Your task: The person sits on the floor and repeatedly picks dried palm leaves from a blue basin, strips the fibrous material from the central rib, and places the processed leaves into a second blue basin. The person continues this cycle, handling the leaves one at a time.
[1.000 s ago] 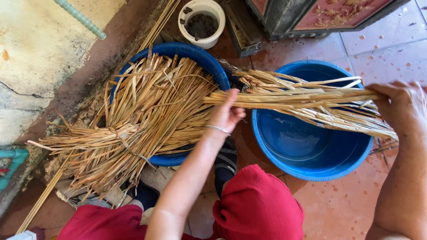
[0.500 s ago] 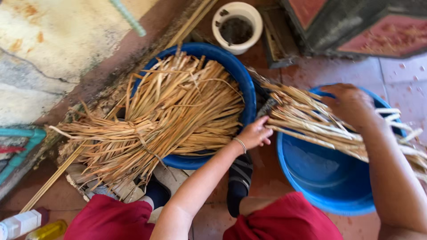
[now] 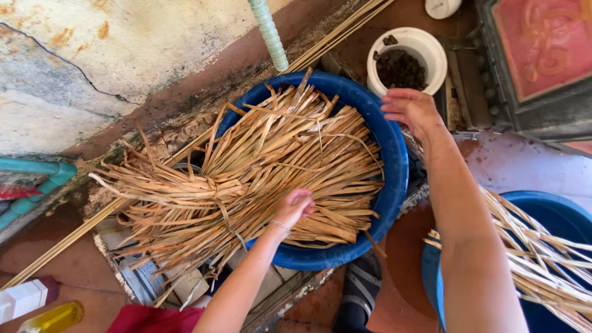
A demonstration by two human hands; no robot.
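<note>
A big tied bundle of dried straw-coloured leaf strips (image 3: 259, 179) lies across a blue basin (image 3: 394, 160) by the wall. My left hand (image 3: 295, 206) rests on the strips near the basin's front, fingers curled into them. My right hand (image 3: 412, 110) hovers over the basin's right rim, fingers apart and holding nothing. A second bunch of dried strips (image 3: 542, 259) lies across another blue basin (image 3: 431, 271) at the lower right, partly hidden behind my right forearm.
A white pot with dark contents (image 3: 407, 61) stands behind the basin. Long thin sticks (image 3: 327, 37) lie along the wall base. A teal pipe (image 3: 37, 179) runs at left. A yellow bottle (image 3: 55, 317) and a white box (image 3: 24, 297) sit lower left.
My right hand let go of the bunch, which now lies on the right basin, and moved over the left basin. My left hand shifted onto the big bundle. The view swung left.
</note>
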